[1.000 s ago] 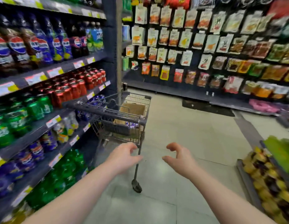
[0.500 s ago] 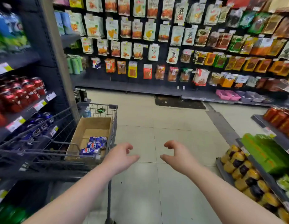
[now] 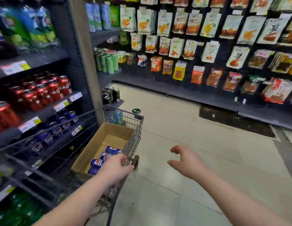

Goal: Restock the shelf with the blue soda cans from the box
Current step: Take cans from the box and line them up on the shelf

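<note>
My left hand point(image 3: 116, 168) has its grip curled over the near right corner of the grey wire shopping cart point(image 3: 134, 136). Motion blur smears the fingertips there. My right hand point(image 3: 189, 162) hangs over the pale tiled floor point(image 3: 174, 121), grip apart, fingers loosely hooked around nothing.

Just left of my left hand, the open brown cardboard box point(image 3: 94, 145) sits inside the cart, and the blue soda cans point(image 3: 113, 150) lie in its near right part. I make out four, all on their sides with their long axes running left to right, lined up from near to far. My wrist partly covers the nearest.

The cart's left side stands close to the dark metal shelf point(image 3: 44, 115), where upright shelved blue cans point(image 3: 60, 126) show blurred behind the wire. To the right the floor lies open up to the far wall of hanging snack packets point(image 3: 174, 46).
</note>
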